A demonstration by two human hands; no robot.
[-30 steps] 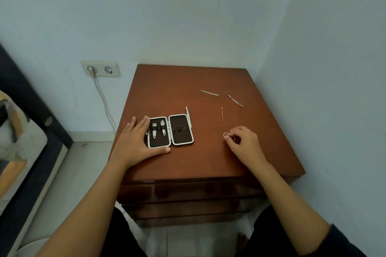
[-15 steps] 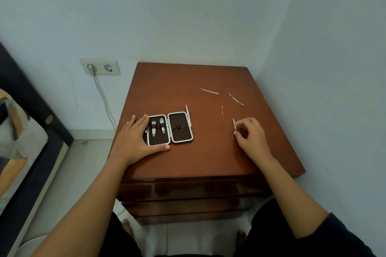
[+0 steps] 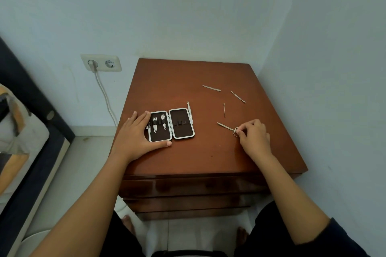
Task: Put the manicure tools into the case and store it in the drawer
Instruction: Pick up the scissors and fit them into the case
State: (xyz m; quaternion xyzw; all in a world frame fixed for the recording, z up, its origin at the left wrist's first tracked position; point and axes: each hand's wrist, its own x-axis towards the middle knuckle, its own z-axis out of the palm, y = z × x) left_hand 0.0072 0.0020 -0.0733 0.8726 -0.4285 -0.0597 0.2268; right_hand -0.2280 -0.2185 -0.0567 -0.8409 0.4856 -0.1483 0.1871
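A small brown manicure case (image 3: pixel 181 131) with a white rim lies spread flat on the wooden nightstand (image 3: pixel 208 152). Two clippers (image 3: pixel 159 124) sit in its left half; the right half has bare loops. My left hand (image 3: pixel 137 136) rests flat against the case's left edge, thumb along its front. My right hand (image 3: pixel 253 137) pinches the ring handles of small scissors (image 3: pixel 226 127), whose blades point left and away, low over the top. A thin tool (image 3: pixel 189 111) lies against the case's right edge. Farther back lie an ear pick (image 3: pixel 224 110) and two slim metal tools (image 3: pixel 211 88) (image 3: pixel 238 96).
The nightstand stands in a corner, the right wall (image 3: pixel 334 89) close by. Its drawer fronts (image 3: pixel 188 188) below the top are closed. A wall socket (image 3: pixel 101 62) with a white cable is at the left, a bed edge (image 3: pixel 31 131) farther left. My knees are near the drawers.
My right hand has turned the scissors so that the blades now point left and away, and has shifted slightly right. The left hand stays on the case.
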